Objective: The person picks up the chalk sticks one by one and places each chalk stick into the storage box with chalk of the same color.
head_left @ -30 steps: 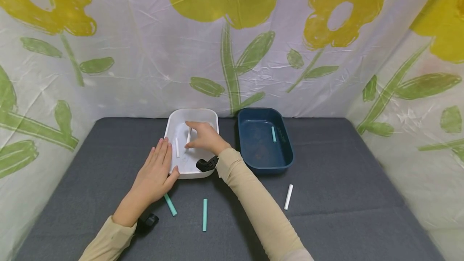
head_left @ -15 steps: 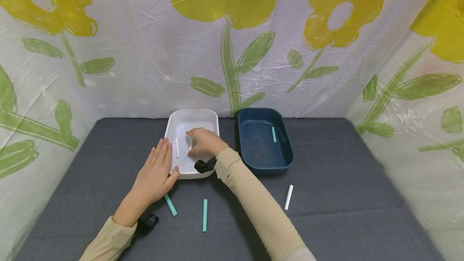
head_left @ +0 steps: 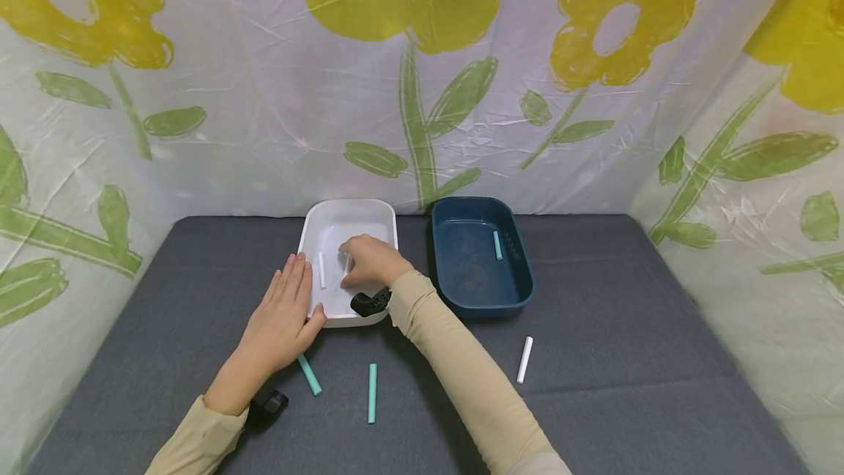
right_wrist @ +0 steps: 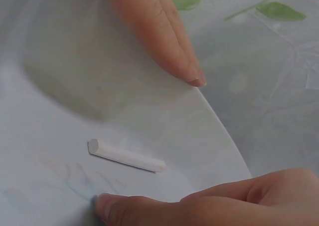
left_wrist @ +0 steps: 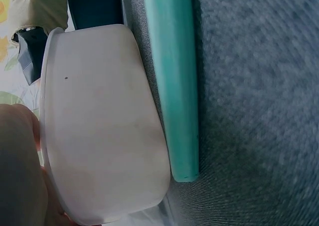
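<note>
A white tray point(head_left: 349, 307) stands at the back of the table. My left hand point(head_left: 280, 314) lies along its left side with straight fingers, touching the rim. Inside the tray my right hand point(head_left: 376, 261) pinches a white chalk stick point(head_left: 348, 262) between thumb and fingers, low over the floor. Another white chalk point(head_left: 321, 270) lies to its left; this lying chalk point(right_wrist: 127, 156) shows plainly in the right wrist view, where the pinched one is hidden. Beside the left hand, a green chalk point(head_left: 309, 374) rests on the cloth, its far end hidden; that green chalk point(left_wrist: 174, 86) looms large in the left wrist view.
A dark blue tray point(head_left: 484, 309) stands right of the white one and contains a green chalk point(head_left: 497, 245). On the grey cloth point(head_left: 626, 387) lie a green chalk point(head_left: 372, 394) in front and a white chalk point(head_left: 524, 360) at right. A flowered curtain point(head_left: 264, 130) hangs behind.
My right hand has come slightly lower and nearer inside the white tray, with the chalk between its fingers. The left hand has stayed in place against the rim.
</note>
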`<action>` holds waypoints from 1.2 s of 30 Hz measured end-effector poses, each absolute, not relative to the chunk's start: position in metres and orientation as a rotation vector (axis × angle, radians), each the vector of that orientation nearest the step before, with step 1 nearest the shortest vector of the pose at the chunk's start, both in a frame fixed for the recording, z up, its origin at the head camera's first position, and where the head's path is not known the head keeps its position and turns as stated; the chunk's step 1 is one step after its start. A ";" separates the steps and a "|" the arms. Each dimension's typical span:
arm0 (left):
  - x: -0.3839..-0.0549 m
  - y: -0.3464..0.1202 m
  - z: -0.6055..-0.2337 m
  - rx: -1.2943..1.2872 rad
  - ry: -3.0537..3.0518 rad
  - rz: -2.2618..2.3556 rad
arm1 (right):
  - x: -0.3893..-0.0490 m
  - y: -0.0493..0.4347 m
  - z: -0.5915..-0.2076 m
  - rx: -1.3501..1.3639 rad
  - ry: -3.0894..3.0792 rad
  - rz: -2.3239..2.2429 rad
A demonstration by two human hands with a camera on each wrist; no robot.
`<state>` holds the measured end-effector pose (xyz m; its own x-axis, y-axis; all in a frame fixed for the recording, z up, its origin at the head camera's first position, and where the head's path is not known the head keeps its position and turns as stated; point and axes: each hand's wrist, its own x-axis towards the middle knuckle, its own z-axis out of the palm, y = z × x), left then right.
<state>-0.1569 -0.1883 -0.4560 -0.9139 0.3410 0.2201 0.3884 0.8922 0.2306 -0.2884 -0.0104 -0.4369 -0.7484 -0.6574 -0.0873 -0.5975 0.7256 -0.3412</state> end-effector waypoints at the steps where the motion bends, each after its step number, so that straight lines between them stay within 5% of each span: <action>1: -0.157 -0.188 -0.456 -0.561 -2.884 -0.404 | -0.288 -0.010 -0.437 -1.003 2.726 -0.438; 36: -0.159 -0.190 -0.459 -0.584 -2.881 -0.428 | -0.290 -0.013 -0.432 -0.990 2.700 -0.596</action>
